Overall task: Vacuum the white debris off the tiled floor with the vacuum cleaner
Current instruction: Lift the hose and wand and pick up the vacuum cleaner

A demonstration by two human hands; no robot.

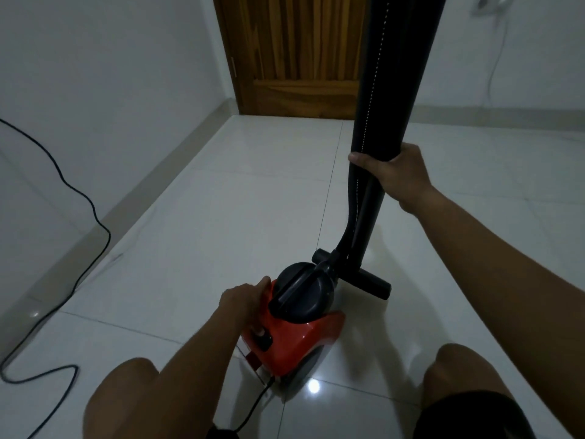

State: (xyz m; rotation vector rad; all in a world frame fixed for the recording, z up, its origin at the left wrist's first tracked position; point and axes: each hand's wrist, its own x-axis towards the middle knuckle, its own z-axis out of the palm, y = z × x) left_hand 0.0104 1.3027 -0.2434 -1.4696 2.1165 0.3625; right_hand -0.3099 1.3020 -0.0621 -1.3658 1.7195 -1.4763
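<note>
1 vacuum cleaner (300,343) with a red body stands on the tiled floor (221,201), between 2 bare knees. 1 black upright tube (370,198) rises from it; 1 T-shaped nozzle (375,282) sits at the tube's base. The right hand (402,179) is clenched round the tube. The left hand (250,308) rests on the red body; its grasp cannot be determined. 1 black cord (79,191) trails along the left wall. 1 wooden door (300,52) stands behind.
</note>
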